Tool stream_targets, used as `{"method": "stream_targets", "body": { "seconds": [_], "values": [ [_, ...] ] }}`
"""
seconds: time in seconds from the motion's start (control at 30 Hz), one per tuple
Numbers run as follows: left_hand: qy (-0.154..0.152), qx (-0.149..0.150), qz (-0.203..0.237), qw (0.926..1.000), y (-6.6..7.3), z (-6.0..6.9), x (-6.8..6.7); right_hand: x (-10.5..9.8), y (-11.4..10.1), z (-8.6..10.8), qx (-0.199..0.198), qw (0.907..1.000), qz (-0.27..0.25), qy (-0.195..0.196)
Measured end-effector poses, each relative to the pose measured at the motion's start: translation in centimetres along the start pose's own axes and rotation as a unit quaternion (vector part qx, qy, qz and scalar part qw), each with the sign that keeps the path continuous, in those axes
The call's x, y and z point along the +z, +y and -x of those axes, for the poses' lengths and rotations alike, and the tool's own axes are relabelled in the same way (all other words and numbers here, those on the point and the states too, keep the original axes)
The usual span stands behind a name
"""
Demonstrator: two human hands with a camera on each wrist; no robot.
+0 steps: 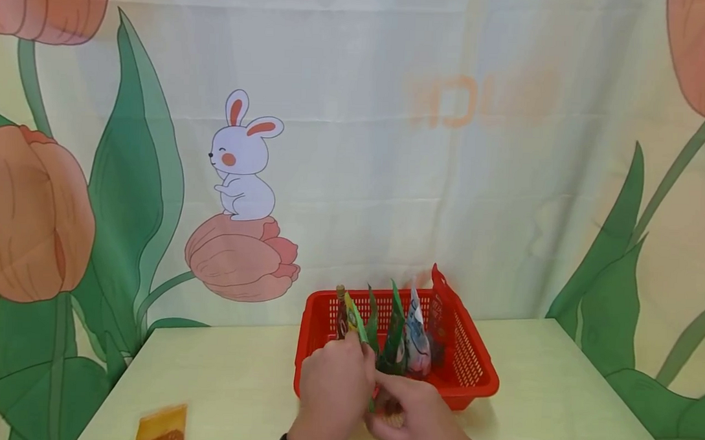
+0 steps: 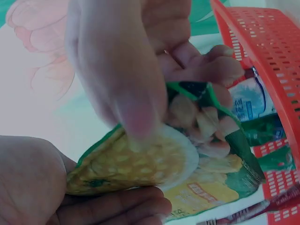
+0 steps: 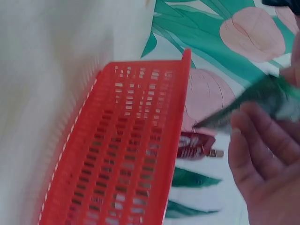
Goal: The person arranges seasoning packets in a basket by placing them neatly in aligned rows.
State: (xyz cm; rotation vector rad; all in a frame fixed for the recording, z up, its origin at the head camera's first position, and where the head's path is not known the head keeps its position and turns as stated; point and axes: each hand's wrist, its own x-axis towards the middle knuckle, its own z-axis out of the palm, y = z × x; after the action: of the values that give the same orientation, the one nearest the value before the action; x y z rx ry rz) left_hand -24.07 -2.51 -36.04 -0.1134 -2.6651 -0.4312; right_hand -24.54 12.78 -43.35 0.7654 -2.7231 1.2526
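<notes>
Both hands hold a green and yellow snack bag (image 2: 211,187) in front of the red basket (image 1: 478,373). My left hand (image 1: 335,381) grips one end, and in the left wrist view its fingers lie beneath the bag. The right hand (image 1: 421,410) pinches the bag with its thumb on the printed face. In the right wrist view the bag's dark green corner is blurred above the right fingers. Upright in the basket stand green packets (image 1: 394,331), a blue and white packet (image 1: 416,339) and a red packet (image 1: 439,307).
A dark red pouch with a cap (image 3: 194,144) stands at the basket's left side. A flat yellow and brown packet (image 1: 162,427) lies on the pale table (image 1: 231,365) at front left. Behind the table hangs a printed cloth (image 1: 355,149) with tulips and a rabbit.
</notes>
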Motion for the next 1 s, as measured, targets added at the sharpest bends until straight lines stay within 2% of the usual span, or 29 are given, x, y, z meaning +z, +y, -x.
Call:
{"method": "stream_targets", "body": {
  "seconds": [0.13, 0.27, 0.33, 0.4, 0.53, 0.7, 0.87, 1.0],
  "values": [
    [0.022, 0.024, 0.003, 0.9995, -1.2, 0.1, -0.2, -1.2, 0.9, 0.3, -0.046, 0.9986, 0.002, -0.024],
    [0.034, 0.04, -0.003, 0.9986, -2.4, 0.4, -0.6, -2.4, 3.5, 0.1, -0.126, 0.9903, 0.058, 0.008],
    [0.035, 0.039, -0.003, 0.9986, -2.8, 0.5, -0.7, -3.1, 5.1, -0.1, -0.137, 0.9846, 0.105, 0.029],
    [0.038, 0.037, -0.002, 0.9986, -3.2, 0.6, -0.8, -3.8, 6.4, -0.3, -0.129, 0.9795, 0.151, 0.034],
    [0.037, 0.034, -0.004, 0.9987, -4.0, 0.5, -0.9, -5.3, 8.3, -0.7, -0.08, 0.9768, 0.198, -0.008],
    [0.042, 0.038, -0.011, 0.9983, -4.7, 0.3, -0.9, -6.3, 9.9, -1.0, -0.044, 0.9778, 0.196, -0.059],
    [0.037, 0.041, 0.0, 0.9985, -5.2, -0.1, -1.0, -6.7, 10.6, -1.2, -0.041, 0.978, 0.188, -0.08],
    [0.02, 0.039, 0.02, 0.9989, -5.6, -0.7, -1.0, -6.7, 10.7, -1.3, -0.046, 0.9774, 0.187, -0.088]
  ]
}}
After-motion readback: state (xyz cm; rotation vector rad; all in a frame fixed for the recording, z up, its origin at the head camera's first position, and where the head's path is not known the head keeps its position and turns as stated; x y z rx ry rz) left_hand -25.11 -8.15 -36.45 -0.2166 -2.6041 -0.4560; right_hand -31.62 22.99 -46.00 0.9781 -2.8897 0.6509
